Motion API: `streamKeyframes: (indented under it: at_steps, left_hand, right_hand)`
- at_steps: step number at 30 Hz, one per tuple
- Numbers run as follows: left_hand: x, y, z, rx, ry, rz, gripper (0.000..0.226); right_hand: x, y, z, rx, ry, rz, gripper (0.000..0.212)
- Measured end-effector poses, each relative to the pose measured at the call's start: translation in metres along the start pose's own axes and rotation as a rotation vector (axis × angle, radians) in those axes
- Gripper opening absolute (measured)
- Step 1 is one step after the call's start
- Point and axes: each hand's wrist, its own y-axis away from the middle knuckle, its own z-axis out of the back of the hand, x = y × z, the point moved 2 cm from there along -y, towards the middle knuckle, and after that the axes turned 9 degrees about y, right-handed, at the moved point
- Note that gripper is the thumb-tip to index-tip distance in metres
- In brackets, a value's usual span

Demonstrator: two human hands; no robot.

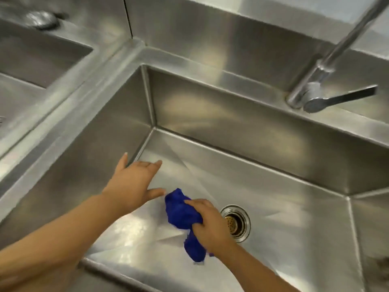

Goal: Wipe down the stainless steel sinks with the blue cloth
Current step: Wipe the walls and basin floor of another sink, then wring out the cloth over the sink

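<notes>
On the floor of the near sink, at 9 o'clock of the drain: blue cloth, bunched, clenched in the right grip. Left grip splayed, holding nothing, at 10 o'clock of the cloth. Cloth judged light, soft, limp; best held by a fistful mid-wad. Basin contents seen: cloth, drain strainer.

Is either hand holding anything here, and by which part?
The right hand grips the bunched blue cloth around its middle, with an end sticking out on each side of the fist. The left hand is open, holding nothing.
</notes>
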Motion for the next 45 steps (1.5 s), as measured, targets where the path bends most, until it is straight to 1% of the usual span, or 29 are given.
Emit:
streamKeyframes:
  at_steps: [3,5,7,11,13,15,17,19,22,24,25,27,31,34,39,43,45]
  left_hand:
    - [-0.024,0.026,0.056,-0.172,0.143,-0.075,0.066]
    - [-0.035,0.038,0.086,-0.263,0.194,-0.115,0.064]
    - [-0.044,0.047,0.111,-0.348,0.240,-0.159,0.065]
    - [-0.066,0.063,0.138,-0.436,0.376,-0.225,0.069]
    - [-0.081,0.069,0.142,-0.422,0.450,-0.276,0.074]
    - [-0.098,0.076,0.146,-0.408,0.515,-0.352,0.078]
    - [-0.117,0.083,0.152,-0.445,0.597,-0.455,0.077]
    - [-0.133,0.088,0.159,-0.481,0.700,-0.511,0.075]
    - [-0.145,0.087,0.161,-0.482,0.918,-0.474,0.078]
    - [-0.150,0.088,0.162,-0.476,1.000,-0.446,0.082]
    - [-0.152,0.089,0.164,-0.466,1.011,-0.441,0.080]
    - [-0.157,0.095,0.168,-0.475,0.976,-0.446,0.069]
    - [-0.152,0.114,0.169,-0.561,0.946,-0.428,0.042]
    - [-0.137,0.129,0.167,-0.593,0.960,-0.378,0.029]
    - [-0.118,0.161,0.159,-0.673,0.919,-0.298,0.023]
    - [-0.099,0.190,0.147,-0.739,0.908,-0.232,0.029]
    - [-0.086,0.206,0.140,-0.771,0.907,-0.194,0.029]
  right_hand:
    - [0.039,0.029,0.072,-0.162,-0.115,-0.020,0.054]
    - [0.061,0.047,0.111,-0.282,-0.213,-0.030,0.049]
    - [0.084,0.064,0.146,-0.378,-0.296,-0.032,0.055]
    - [0.118,0.099,0.191,-0.466,-0.402,-0.042,0.042]
    - [0.131,0.114,0.207,-0.476,-0.410,-0.029,0.039]
    - [0.139,0.125,0.218,-0.472,-0.421,-0.012,0.034]
    - [0.146,0.134,0.229,-0.447,-0.450,-0.006,0.023]
    - [0.151,0.141,0.239,-0.422,-0.470,0.006,0.018]
    - [0.152,0.149,0.248,-0.395,-0.481,0.017,0.019]
    - [0.149,0.152,0.250,-0.372,-0.476,0.015,0.020]
    - [0.148,0.154,0.251,-0.363,-0.477,0.019,0.020]
    - [0.146,0.155,0.253,-0.358,-0.488,0.028,0.019]
    - [0.150,0.155,0.250,-0.345,-0.495,0.063,0.019]
    - [0.160,0.153,0.243,-0.304,-0.462,0.107,0.022]
    - [0.176,0.150,0.224,-0.232,-0.463,0.133,0.022]
    - [0.191,0.151,0.199,-0.151,-0.492,0.148,0.020]
    - [0.202,0.151,0.184,-0.114,-0.494,0.168,0.019]
